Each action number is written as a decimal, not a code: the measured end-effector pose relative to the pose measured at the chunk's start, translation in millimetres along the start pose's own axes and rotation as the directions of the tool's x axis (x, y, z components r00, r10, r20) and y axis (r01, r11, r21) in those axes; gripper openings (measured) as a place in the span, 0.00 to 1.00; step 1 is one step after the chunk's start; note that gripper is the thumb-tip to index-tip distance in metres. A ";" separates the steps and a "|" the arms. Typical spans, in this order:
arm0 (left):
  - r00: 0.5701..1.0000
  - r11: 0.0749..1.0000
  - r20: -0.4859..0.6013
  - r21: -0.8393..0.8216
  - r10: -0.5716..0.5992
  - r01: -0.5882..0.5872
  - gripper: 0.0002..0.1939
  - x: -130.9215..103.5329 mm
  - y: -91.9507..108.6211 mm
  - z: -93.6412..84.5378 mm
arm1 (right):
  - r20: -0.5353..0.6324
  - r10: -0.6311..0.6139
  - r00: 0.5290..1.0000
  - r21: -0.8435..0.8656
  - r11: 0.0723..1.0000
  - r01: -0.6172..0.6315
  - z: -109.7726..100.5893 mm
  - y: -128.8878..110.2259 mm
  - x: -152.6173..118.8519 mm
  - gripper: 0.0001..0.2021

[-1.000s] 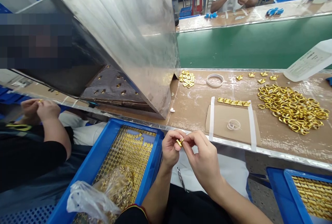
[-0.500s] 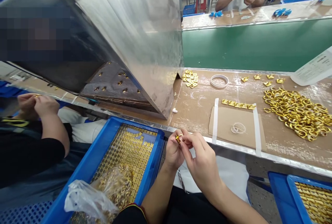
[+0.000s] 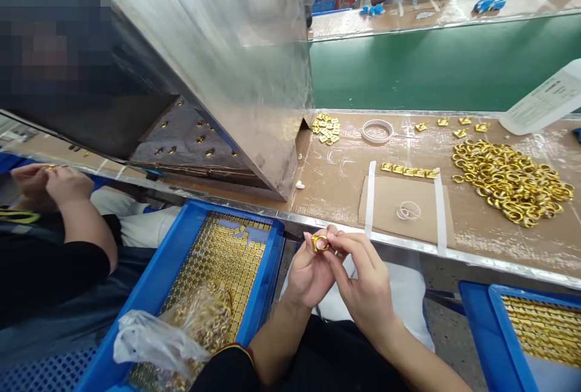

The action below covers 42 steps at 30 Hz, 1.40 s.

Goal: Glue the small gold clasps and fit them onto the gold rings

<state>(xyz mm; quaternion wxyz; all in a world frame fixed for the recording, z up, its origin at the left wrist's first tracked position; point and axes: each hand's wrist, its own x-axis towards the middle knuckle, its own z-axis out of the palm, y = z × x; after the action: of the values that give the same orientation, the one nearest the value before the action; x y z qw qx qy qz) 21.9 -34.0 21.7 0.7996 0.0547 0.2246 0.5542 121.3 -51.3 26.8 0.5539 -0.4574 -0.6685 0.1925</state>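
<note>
We have the gold ring [image 3: 321,243] raised between our two hands, in front of our lap and just short of the near edge of the tabletop [image 3: 338,201]. Its flat side sits at the fingertips of our left hand [image 3: 312,276], and the far side of its hoop meets the fingertips of our right hand [image 3: 367,268]. Each grip is closed on the ring with the fingertips only, though the piece is so small that we cannot tell exactly where every finger touches. Our left palm is turned partly upward, with the fingers curled in; our right hand comes from the other side with its back showing and its thumb and forefinger brought together in a pinch. Both forearms angle inward, so the hands nearly meet at the ring. The ring is a shiny yellow gold, a rounded hoop with a squarish flat part on one side, and we look through its opening. Beyond our hands a taped cardboard sheet [image 3: 390,198] lies on the tabletop, with a row of gold pieces [image 3: 408,171] along its far edge and a heap of gold rings [image 3: 512,181] to the right. Left of our lap, a blue tray [image 3: 157,283] holds many more gold pieces.
</note>
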 end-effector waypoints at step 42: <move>0.496 -0.329 0.758 0.639 0.424 -0.695 0.20 45.6 27.3 -9.1 | 0.216 0.437 0.873 0.555 0.681 -0.478 -14.0 26.7 17.7 0.09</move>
<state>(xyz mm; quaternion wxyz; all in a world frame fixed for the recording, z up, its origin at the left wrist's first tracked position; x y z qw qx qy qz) 7.6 16.5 9.1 0.1712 0.7193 0.3785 0.5567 145.4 -26.7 20.7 0.5799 -0.4068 -0.4565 0.5383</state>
